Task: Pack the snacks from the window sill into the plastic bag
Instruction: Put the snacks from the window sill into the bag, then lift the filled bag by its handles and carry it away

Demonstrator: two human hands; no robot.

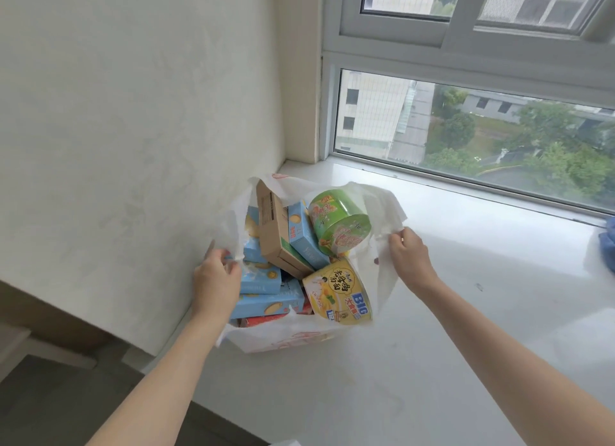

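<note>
While both hands hold the plastic bag [382,209] at its mouth, the bag sits on the window sill [466,262] in the corner by the wall. Left hand [218,274] pinches the left rim, right hand [411,257] pinches the right handle flap; snacks lie between them. Green noodle bowl [339,221] and yellow noodle bowl [339,294] sit nearer the right hand, blue boxes [263,279] nearer the left. Sill looks emptied of snacks; likely next: draw the handles together over the load.
</note>
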